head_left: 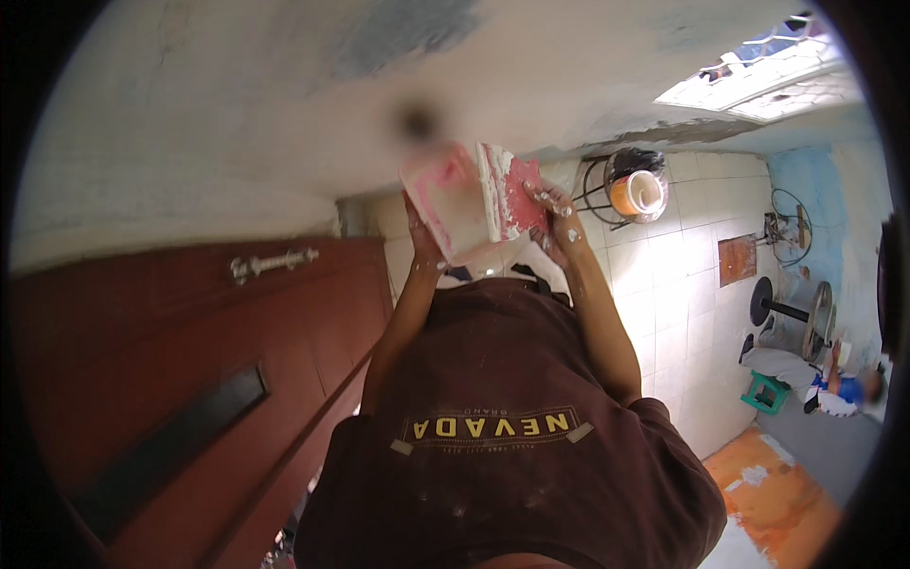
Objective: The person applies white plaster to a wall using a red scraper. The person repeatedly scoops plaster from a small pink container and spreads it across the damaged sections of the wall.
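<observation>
My left hand is closed on the side edge of a pale pink putty board, a flat square smeared with whitish putty. In my right hand is a red putty spreader. Thick white putty coats its left edge, which sits against or just over the board; I cannot tell if they touch. White specks of putty cling to my right fingers. Both tools are held in front of my chest, close to the patchy pale wall.
A reddish-brown door stands at the left. Right of my hands, an orange bucket rests on a round black-framed stool above white floor tiles. Farther right, a seated person is beside a green plastic stool and a round-based stand.
</observation>
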Motion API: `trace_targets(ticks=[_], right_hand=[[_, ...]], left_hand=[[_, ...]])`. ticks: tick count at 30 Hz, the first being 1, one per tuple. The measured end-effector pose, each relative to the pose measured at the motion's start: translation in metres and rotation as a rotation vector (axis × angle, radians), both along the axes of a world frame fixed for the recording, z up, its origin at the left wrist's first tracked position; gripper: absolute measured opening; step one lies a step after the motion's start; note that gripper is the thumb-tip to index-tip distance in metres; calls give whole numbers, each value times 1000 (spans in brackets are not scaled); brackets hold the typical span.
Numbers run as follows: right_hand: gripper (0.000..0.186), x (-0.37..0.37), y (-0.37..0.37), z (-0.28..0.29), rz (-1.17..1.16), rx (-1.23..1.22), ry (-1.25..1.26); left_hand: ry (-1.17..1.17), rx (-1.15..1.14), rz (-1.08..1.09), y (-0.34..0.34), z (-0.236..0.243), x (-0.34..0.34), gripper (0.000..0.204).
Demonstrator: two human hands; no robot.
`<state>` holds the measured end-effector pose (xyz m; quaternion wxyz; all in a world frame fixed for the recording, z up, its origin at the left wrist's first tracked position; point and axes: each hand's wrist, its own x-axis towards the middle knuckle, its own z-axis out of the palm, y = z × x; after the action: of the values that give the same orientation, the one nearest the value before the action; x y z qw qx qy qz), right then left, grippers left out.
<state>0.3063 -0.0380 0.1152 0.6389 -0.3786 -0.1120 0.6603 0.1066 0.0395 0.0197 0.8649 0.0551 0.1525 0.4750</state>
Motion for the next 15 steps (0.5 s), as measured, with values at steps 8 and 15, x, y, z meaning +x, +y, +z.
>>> trace_targets(ticks=[8,15], right_hand=[[39,104,19,30,-389,113,-32],[27,240,51,13,-706,102,-659]], left_hand=[[-98,43,-32,21,23,84,63],[92,20,29,21,13,114,64]])
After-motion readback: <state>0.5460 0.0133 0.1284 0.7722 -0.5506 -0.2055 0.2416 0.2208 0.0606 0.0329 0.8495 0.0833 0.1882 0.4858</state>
